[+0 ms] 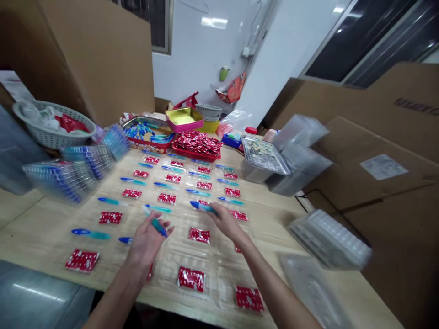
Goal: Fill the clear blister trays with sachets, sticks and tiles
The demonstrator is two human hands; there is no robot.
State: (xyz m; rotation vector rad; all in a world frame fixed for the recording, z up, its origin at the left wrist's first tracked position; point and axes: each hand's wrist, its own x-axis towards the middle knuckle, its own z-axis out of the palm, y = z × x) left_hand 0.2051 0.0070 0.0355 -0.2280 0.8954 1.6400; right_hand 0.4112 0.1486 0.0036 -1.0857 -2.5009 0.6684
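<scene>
My left hand (149,237) is curled around a slim blue-and-teal pen-shaped tool (158,226), above the clear plastic trays (168,253) on the table. My right hand (224,221) pinches a second tool of this kind (203,207) by its teal end, its dark blue end pointing left. Rows of clear trays cover the middle of the table. Most hold a small red packet with white marks (200,235), and those in the farther and left rows also hold a blue-and-teal tool (91,234). The nearest trays at centre and right show only a red packet (191,278).
At the back stand a tin of blue tools (137,131), a red tray heaped with packets (197,142) and a metal tray of small pale pieces (262,154). Stacked clear trays flank the work at left (60,180) and right (329,237). Large cardboard boxes (103,55) border the table.
</scene>
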